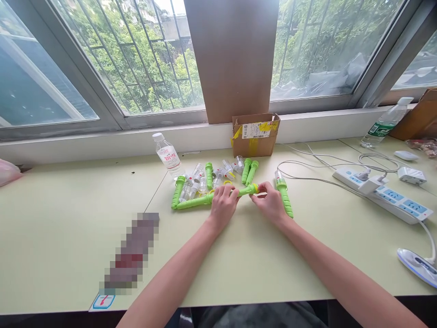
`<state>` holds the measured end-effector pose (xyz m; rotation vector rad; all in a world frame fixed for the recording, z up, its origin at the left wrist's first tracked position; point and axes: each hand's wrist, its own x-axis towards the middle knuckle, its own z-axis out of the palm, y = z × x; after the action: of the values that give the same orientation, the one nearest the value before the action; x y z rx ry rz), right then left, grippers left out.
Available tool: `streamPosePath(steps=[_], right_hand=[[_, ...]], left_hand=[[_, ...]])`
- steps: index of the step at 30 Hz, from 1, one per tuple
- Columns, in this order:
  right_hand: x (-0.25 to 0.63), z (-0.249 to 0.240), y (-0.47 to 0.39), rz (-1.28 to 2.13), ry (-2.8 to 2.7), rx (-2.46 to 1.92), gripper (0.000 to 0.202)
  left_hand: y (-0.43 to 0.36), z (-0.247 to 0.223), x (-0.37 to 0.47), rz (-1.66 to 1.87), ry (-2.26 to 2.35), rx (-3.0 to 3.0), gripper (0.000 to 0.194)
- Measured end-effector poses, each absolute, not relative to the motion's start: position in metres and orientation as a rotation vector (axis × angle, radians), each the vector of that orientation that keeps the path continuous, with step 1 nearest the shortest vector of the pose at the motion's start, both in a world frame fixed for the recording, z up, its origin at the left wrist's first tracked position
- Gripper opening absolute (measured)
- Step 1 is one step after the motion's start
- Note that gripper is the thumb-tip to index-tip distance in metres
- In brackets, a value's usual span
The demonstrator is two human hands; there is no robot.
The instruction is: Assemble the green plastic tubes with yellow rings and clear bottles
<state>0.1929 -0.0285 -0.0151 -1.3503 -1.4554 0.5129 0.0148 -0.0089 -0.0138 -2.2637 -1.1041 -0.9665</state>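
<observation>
My left hand is closed round a green ribbed plastic tube near the middle of the table. At the tube's right end, the fingers of my right hand pinch beside a yellow ring. Just left of my left hand lies another green tube, its end hidden by the hand. Several clear plastic pieces and upright or leaning green tubes are grouped behind my hands. To the right of my right hand rests a green tube with a clear top.
Behind the pieces stands an open cardboard box. A water bottle is at the back left, another bottle at the back right. Cables run to a white power strip on the right. A blurred dark object lies front left.
</observation>
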Motion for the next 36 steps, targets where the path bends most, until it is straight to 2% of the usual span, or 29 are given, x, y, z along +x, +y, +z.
streamPosePath(steps=[12,26,36], right_hand=[[0.1904,-0.0141,-0.0305,0.583,-1.442,-1.361,0.027],[0.1948,-0.0114,-0.0285,0.582,-1.482,-1.330,0.024],[0.1961,-0.0127,-0.0260,0.586,-1.513,-1.288,0.020]], left_hand=[[-0.0078,-0.0138,0.0133,-0.923,-1.114,-2.230,0.018],[-0.0074,-0.0165,0.0135,-0.781,-1.124,-2.258,0.024],[-0.0083,-0.0196,0.0147,-0.801,-1.130,-2.323,0.025]])
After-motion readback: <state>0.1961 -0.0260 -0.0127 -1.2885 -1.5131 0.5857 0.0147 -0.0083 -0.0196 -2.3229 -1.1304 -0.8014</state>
